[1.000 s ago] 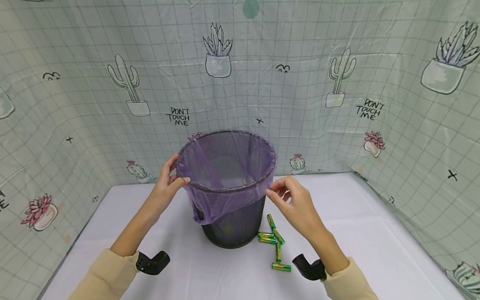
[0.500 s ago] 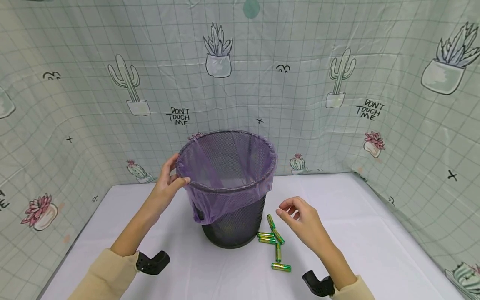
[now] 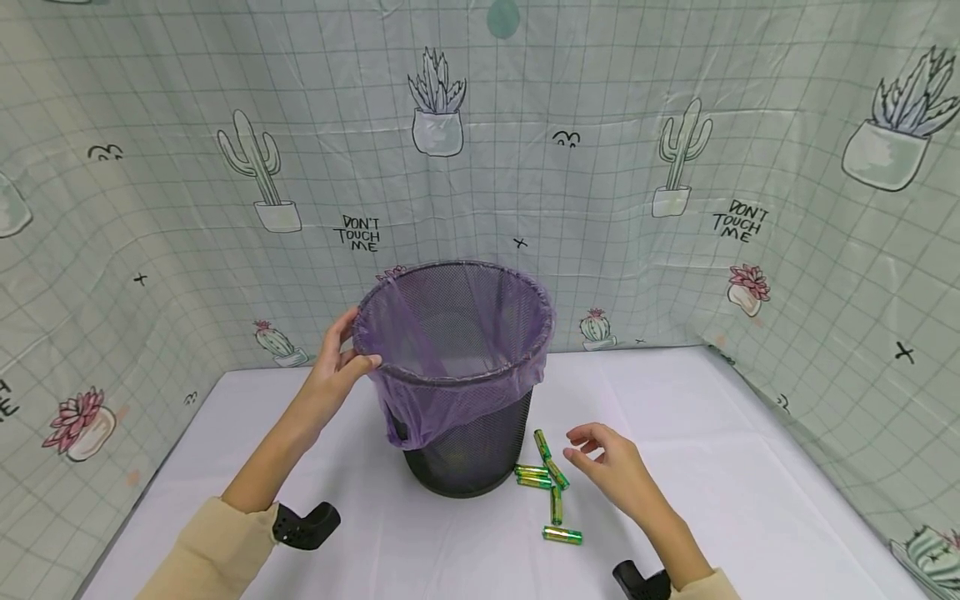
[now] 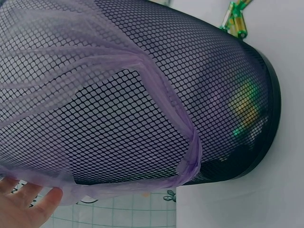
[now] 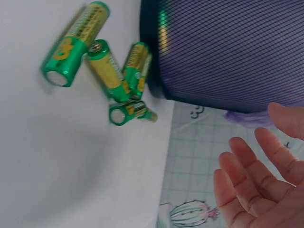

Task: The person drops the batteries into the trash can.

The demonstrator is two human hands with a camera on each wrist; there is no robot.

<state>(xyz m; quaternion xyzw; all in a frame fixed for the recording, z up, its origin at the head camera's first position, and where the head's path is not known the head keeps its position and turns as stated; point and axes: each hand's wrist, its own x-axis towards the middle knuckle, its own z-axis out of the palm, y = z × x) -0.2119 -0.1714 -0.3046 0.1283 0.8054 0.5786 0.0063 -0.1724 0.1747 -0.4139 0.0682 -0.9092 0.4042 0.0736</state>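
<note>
A black mesh wastebasket (image 3: 468, 458) stands upright on the white surface, lined with a thin purple bin bag (image 3: 450, 412) folded over its rim. My left hand (image 3: 336, 365) grips the rim at its left side, thumb in front and fingers behind. To the right of the basket's base lie several green and gold batteries (image 3: 557, 505), some crossing each other. Just right of them hovers my right hand (image 3: 609, 463), fingers loosely curved and holding nothing. The right wrist view shows those batteries (image 5: 107, 71) beside the basket, with the right hand's fingers (image 5: 242, 185) spread apart from them.
A pale grid-patterned cloth (image 3: 480, 192) with cactus drawings hangs behind and along both sides. White cloth (image 3: 675, 417) covers the table. Green and yellow shapes show through the mesh low on the basket in the left wrist view.
My right hand has let go of the bag's edge at the basket's right side and moved down and right, beside the batteries. The left hand, basket and batteries stay where they were.
</note>
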